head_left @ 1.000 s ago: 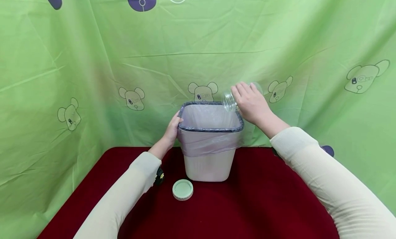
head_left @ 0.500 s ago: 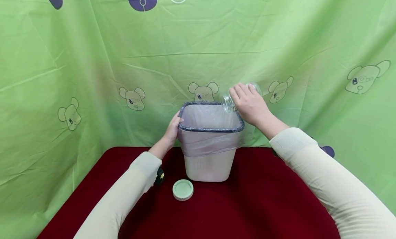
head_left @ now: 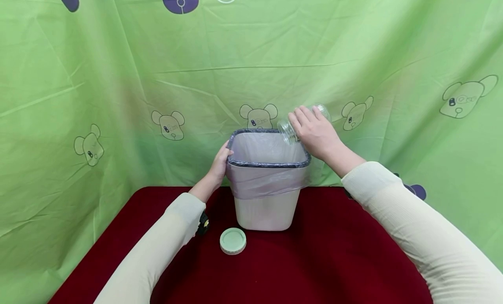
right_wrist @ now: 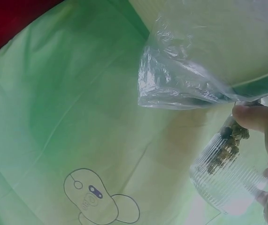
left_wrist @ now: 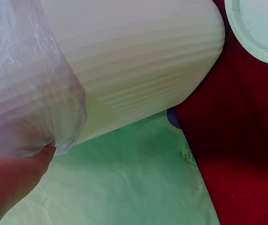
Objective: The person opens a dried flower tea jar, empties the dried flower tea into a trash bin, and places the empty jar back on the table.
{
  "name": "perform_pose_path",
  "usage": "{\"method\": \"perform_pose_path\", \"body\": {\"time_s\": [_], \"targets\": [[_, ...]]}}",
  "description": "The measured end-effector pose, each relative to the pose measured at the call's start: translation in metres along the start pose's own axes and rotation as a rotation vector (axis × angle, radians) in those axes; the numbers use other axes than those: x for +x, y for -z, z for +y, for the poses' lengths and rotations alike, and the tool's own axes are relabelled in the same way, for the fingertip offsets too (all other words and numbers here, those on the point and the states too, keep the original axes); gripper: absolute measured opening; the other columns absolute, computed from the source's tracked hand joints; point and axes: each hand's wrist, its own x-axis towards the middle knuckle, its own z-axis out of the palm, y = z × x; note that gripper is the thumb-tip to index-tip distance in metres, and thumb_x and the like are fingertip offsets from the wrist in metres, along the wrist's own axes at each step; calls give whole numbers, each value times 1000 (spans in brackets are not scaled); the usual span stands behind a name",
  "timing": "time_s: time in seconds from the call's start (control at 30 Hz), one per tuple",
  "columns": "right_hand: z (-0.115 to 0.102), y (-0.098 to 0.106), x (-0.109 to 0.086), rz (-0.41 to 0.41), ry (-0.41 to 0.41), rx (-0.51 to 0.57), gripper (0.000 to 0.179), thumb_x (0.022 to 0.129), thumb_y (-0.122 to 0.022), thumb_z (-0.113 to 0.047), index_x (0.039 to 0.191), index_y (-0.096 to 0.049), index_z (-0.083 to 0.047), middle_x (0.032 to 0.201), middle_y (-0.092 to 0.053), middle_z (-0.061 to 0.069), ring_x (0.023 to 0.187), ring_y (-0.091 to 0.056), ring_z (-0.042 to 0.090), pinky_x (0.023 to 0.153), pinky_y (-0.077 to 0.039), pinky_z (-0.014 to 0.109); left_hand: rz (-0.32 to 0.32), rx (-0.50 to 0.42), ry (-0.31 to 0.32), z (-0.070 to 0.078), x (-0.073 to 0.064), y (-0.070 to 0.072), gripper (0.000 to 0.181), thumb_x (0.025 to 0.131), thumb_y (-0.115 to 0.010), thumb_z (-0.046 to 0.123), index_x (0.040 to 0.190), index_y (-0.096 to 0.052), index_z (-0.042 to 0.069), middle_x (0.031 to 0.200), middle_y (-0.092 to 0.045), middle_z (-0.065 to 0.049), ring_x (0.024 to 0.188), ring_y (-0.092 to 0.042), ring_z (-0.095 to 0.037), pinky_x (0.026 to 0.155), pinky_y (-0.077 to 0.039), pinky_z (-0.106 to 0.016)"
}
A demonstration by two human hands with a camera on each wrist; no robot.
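A pale trash bin point(head_left: 268, 214), lined with a translucent purple bag point(head_left: 271, 184), stands upright on the table. My left hand point(head_left: 218, 166) grips its left rim, thumb at the top edge; in the left wrist view part of that hand point(left_wrist: 16, 178) shows against the bag. Above the bin's right back corner, my right hand point(head_left: 317, 133) holds a clear glass jar point(head_left: 286, 131), tilted with its mouth toward the opening. Dark brown, clumpy bits point(right_wrist: 230, 150) lie along the jar's lower side in the right wrist view. The bin's bottom is hidden from the head camera.
A pale green round lid point(head_left: 233, 241) lies on the dark red tablecloth point(head_left: 314, 260) in front of the bin. Green curtains point(head_left: 212, 90) with cartoon heads hang behind and on both sides, close behind the bin.
My right hand has shifted slightly left with the jar, and the jar's mouth has dipped a little lower toward the bin. The left hand and the bin stay put.
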Motion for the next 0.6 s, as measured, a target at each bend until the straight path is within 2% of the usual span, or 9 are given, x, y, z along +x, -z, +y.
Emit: {"method": "perform_pose_path", "body": {"time_s": [0.6], "targets": [[-2,-3,0,23,28,-32,41,88,-49,7,129,-50,9,129,-53,28,123,-47,42,103,-34,57,0,11,8,0,-1,1,70,85,-38,17,153,-27,4,155,-29,-16,139,-29,-30,112,-22,-42]]}}
